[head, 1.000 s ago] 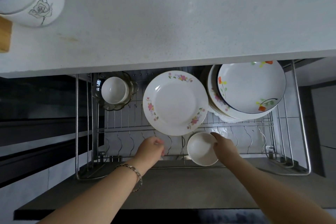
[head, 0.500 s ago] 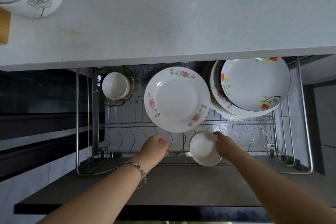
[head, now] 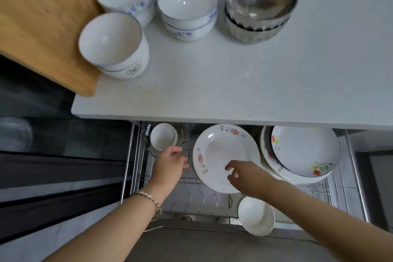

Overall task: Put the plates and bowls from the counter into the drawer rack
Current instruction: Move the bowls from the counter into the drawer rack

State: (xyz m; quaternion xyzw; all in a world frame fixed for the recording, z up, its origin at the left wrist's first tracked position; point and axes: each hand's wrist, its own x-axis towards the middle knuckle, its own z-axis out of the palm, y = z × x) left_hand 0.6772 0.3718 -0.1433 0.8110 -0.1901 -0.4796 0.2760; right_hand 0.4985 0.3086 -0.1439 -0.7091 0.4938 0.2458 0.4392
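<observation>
The wire drawer rack point(head: 357, 181) is pulled out under the white counter point(head: 234, 83). In it lie a flowered plate point(head: 217, 149), a stack of plates point(head: 306, 151) at the right, a small white bowl point(head: 256, 216) on its side at the front and another small bowl point(head: 162, 136) in a glass dish at the back left. My left hand point(head: 170, 166) hovers open left of the flowered plate. Above that plate's lower edge, my right hand point(head: 248, 174) is open and holds nothing. Stacked white bowls point(head: 112, 42), blue-patterned bowls point(head: 188, 6) and steel bowls point(head: 260, 0) stand on the counter.
A wooden board point(head: 42, 17) lies at the counter's left, partly under the nearest bowl stack. Dark cabinet fronts point(head: 53, 176) run to the left of the drawer. The drawer's grey front panel point(head: 212, 244) is below my arms.
My right hand let go of the small white bowl, which stays at the rack's front. Both hands rose toward the counter. The view tilted up, showing the bowls on the counter.
</observation>
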